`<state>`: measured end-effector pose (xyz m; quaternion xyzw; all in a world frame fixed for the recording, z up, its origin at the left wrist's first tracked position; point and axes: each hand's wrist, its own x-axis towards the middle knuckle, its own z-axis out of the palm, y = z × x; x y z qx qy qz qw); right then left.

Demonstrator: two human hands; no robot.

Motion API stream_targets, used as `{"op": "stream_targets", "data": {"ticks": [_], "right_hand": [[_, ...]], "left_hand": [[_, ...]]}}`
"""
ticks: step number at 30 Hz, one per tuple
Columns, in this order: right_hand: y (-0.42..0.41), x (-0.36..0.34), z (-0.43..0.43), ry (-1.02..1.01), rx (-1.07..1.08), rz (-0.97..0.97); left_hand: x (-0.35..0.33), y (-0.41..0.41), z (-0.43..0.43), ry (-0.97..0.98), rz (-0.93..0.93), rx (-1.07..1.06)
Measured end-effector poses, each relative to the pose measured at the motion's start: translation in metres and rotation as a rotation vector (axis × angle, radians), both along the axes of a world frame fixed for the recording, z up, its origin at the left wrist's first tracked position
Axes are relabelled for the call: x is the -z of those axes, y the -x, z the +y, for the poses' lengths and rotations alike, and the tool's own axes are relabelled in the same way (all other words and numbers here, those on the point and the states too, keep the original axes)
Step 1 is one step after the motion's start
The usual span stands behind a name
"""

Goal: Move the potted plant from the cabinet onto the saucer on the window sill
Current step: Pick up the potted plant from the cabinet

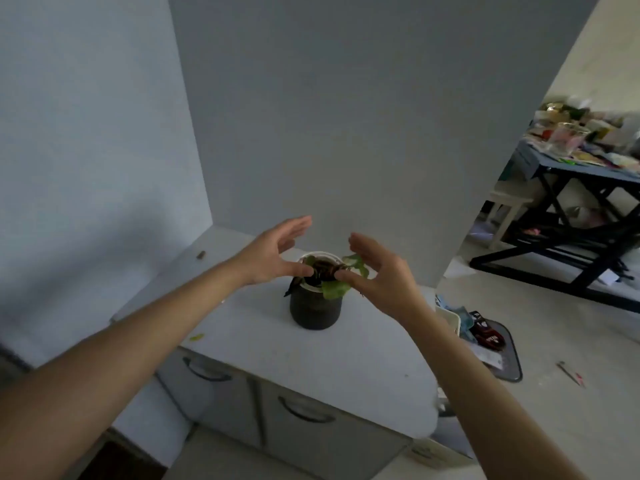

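Note:
A small potted plant (316,308) stands upright on the white cabinet top (277,355), close to the back wall. Its pot is dark with a white inner rim and a few green leaves. My left hand (275,252) hovers at the pot's left rim, fingers spread, thumb near the rim. On the other side, my right hand (379,271) hovers with fingers apart, thumb close to the leaves. Neither hand grips the pot. No saucer or window sill is in view.
The cabinet has two grey doors with curved handles (304,412). A small brown object (201,254) and a fallen leaf (196,337) lie on the top. A bin with rubbish (485,336) sits right of the cabinet. A cluttered dark table (575,174) stands far right.

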<state>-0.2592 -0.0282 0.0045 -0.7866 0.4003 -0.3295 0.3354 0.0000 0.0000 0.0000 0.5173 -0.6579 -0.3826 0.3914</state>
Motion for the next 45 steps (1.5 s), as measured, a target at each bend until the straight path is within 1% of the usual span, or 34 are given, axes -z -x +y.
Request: {"op": "stream_targets", "data": {"ticks": [3, 5, 7, 9, 11, 13, 17, 25, 28, 34, 41, 45], "right_hand": [[0.005, 0.020, 0.003, 0.079, 0.028, 0.069], [0.006, 0.039, 0.006, 0.072, 0.069, 0.088], [0.005, 0.054, 0.006, 0.020, 0.104, 0.178], [0.004, 0.074, 0.003, -0.057, 0.115, 0.307], [0.000, 0.092, 0.000, -0.125, 0.126, 0.364], [-0.009, 0.106, -0.005, -0.194, 0.099, 0.349], [-0.030, 0.122, -0.012, -0.233, 0.084, 0.226], [-0.033, 0.128, -0.019, -0.211, 0.091, 0.115], [-0.031, 0.116, -0.020, -0.177, 0.085, 0.103], [-0.029, 0.064, -0.020, -0.116, 0.078, 0.049], [-0.031, -0.031, -0.014, -0.064, 0.100, 0.020], [-0.028, -0.091, -0.005, -0.040, 0.119, -0.022]], "left_hand": [[0.023, -0.002, -0.002, -0.050, -0.044, 0.022], [0.042, -0.003, -0.001, -0.089, -0.040, 0.011], [0.061, -0.004, -0.002, -0.114, -0.018, -0.015], [0.078, -0.003, -0.001, -0.144, 0.001, -0.021], [0.094, -0.003, -0.001, -0.179, 0.013, -0.013], [0.104, -0.003, -0.003, -0.200, -0.022, -0.020], [0.113, -0.002, -0.011, -0.169, -0.107, -0.063], [0.116, -0.006, -0.016, -0.135, -0.037, -0.079], [0.109, -0.007, -0.018, -0.135, 0.050, -0.061], [0.060, -0.007, -0.020, -0.102, 0.080, -0.039], [-0.033, -0.010, -0.021, -0.032, 0.059, -0.030], [-0.091, -0.007, -0.020, 0.018, 0.089, -0.023]]}}
